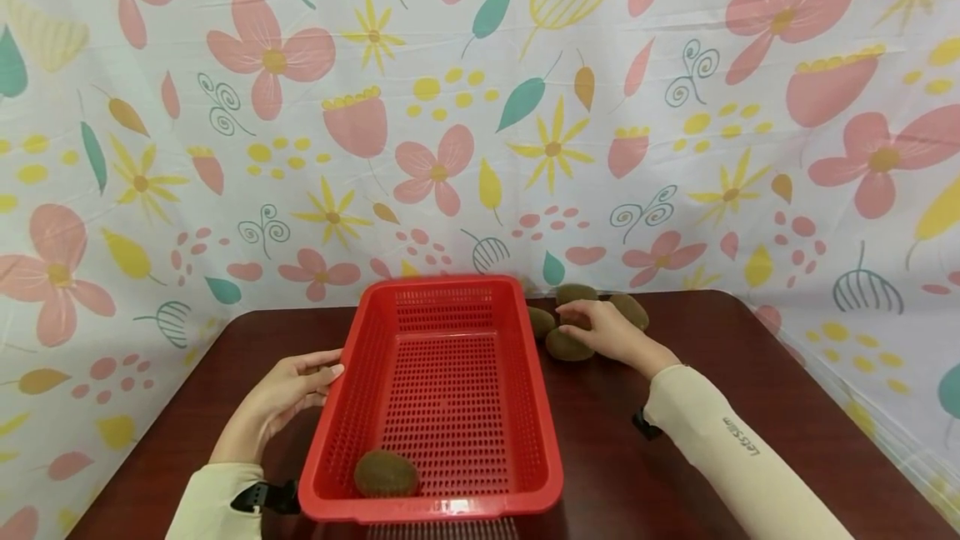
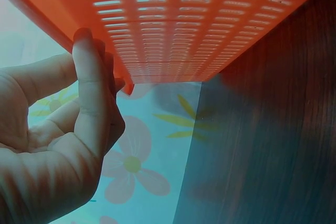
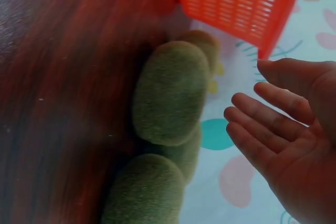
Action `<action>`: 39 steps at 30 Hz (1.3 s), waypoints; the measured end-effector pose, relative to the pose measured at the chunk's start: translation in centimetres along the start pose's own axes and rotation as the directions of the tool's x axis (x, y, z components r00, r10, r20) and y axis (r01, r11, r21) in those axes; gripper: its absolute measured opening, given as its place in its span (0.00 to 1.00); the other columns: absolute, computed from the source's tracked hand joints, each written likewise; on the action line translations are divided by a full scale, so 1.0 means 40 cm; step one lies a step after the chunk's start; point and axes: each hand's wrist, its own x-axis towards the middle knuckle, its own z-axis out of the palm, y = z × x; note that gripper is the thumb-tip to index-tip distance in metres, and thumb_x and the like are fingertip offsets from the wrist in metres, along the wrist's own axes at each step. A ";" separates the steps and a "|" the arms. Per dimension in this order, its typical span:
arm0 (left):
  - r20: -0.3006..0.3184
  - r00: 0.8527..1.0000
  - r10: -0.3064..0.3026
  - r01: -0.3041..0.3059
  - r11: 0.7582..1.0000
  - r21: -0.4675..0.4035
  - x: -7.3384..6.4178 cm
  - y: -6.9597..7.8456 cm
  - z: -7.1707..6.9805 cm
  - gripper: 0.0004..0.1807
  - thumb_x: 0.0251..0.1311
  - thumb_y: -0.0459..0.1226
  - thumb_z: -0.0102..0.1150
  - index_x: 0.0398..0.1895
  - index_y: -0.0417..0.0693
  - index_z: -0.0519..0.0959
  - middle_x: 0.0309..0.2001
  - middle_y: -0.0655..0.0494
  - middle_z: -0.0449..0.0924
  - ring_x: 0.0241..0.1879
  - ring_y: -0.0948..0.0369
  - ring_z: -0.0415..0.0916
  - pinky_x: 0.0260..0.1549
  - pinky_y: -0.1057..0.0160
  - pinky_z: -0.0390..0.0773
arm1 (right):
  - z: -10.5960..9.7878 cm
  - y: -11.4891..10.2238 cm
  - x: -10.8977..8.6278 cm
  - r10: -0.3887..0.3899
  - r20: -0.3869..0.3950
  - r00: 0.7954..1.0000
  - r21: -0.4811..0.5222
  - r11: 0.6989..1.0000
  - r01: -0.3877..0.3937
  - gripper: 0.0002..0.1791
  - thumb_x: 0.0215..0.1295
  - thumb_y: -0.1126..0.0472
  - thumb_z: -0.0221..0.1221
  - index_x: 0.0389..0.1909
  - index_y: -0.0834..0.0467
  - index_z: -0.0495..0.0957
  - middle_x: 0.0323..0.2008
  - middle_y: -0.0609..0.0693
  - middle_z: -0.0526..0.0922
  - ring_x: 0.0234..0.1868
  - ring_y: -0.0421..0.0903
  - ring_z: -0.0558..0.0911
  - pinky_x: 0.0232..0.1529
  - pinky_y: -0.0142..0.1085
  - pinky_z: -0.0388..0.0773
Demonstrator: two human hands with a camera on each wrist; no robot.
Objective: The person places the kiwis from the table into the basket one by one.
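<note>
My left hand (image 1: 288, 390) holds the left rim of a red perforated plastic basket (image 1: 534, 382), its thumb and fingertips at the edge. In the left wrist view, that hand (image 2: 79, 108) has its fingers up against the basket's rim, below the slotted wall (image 2: 152, 30). Inside the basket's near left corner lies one brown kiwi (image 1: 386, 474). My right hand (image 1: 611, 330) hovers over the kiwis (image 1: 568, 346) right of the basket. Its fingers (image 3: 262, 129) are spread loosely with nothing between them in the right wrist view, apart from the kiwis (image 3: 172, 93) there.
Several kiwis cluster by the basket's far right side, near the back edge of the dark wooden table (image 1: 637, 473). A white cloth with flowers and leaves (image 1: 465, 107) hangs behind and around the table. Black straps (image 1: 262, 497) circle both wrists.
</note>
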 end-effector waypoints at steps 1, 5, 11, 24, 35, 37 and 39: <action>0.000 1.000 -0.001 0.001 1.000 -0.003 0.000 0.000 0.000 0.33 0.67 0.39 0.56 0.69 0.30 0.60 0.41 0.51 0.83 0.35 0.57 0.80 0.38 0.60 0.81 | 0.004 0.003 0.001 -0.002 0.005 1.000 -0.001 1.000 0.002 0.19 0.64 0.65 0.61 0.53 0.69 0.76 0.48 0.65 0.81 0.51 0.59 0.80 0.49 0.50 0.77; 0.003 1.000 -0.002 0.002 1.000 -0.007 0.001 -0.001 0.000 0.33 0.67 0.39 0.56 0.69 0.31 0.59 0.40 0.51 0.83 0.34 0.57 0.80 0.38 0.60 0.81 | 0.018 0.015 0.002 -0.020 0.026 0.999 -0.030 0.999 0.021 0.18 0.62 0.68 0.62 0.51 0.73 0.76 0.48 0.67 0.80 0.51 0.61 0.79 0.50 0.51 0.77; 0.004 1.000 -0.001 0.001 1.000 -0.001 -0.001 -0.003 -0.002 0.33 0.67 0.39 0.57 0.69 0.30 0.60 0.41 0.51 0.83 0.35 0.56 0.80 0.39 0.60 0.81 | 0.045 0.028 0.005 -0.065 0.024 0.998 -0.147 0.987 0.068 0.19 0.56 0.69 0.66 0.48 0.73 0.78 0.45 0.63 0.81 0.49 0.60 0.79 0.50 0.51 0.76; -0.003 1.000 0.000 0.000 1.000 -0.017 0.001 -0.003 0.000 0.33 0.67 0.38 0.57 0.69 0.30 0.60 0.40 0.51 0.83 0.34 0.57 0.80 0.38 0.60 0.81 | 0.077 0.031 0.004 -0.004 0.064 0.998 -0.346 0.938 0.026 0.27 0.50 0.63 0.72 0.50 0.71 0.76 0.46 0.62 0.79 0.50 0.59 0.77 0.50 0.49 0.76; -0.010 1.000 -0.002 0.002 1.000 -0.021 0.002 -0.003 0.003 0.32 0.67 0.37 0.56 0.69 0.29 0.60 0.39 0.51 0.83 0.33 0.58 0.80 0.37 0.61 0.81 | 0.073 0.032 -0.010 0.008 0.072 0.997 -0.371 0.928 0.019 0.29 0.49 0.66 0.72 0.53 0.71 0.75 0.51 0.64 0.76 0.53 0.60 0.76 0.50 0.50 0.76; -0.012 1.000 -0.003 0.002 1.000 -0.019 0.002 -0.004 0.003 0.32 0.67 0.37 0.56 0.69 0.29 0.60 0.40 0.51 0.82 0.33 0.58 0.80 0.37 0.61 0.81 | 0.073 0.033 -0.011 -0.005 0.068 0.998 -0.380 0.924 0.031 0.28 0.49 0.67 0.71 0.52 0.72 0.75 0.50 0.64 0.77 0.53 0.60 0.76 0.49 0.50 0.76; -0.014 1.000 -0.004 0.004 1.000 -0.017 0.002 -0.004 0.002 0.32 0.67 0.37 0.56 0.69 0.30 0.60 0.40 0.51 0.82 0.33 0.58 0.79 0.37 0.61 0.81 | 0.072 0.036 -0.011 -0.021 0.068 0.997 -0.387 0.921 0.046 0.28 0.49 0.67 0.71 0.51 0.72 0.75 0.49 0.64 0.77 0.52 0.60 0.77 0.49 0.49 0.76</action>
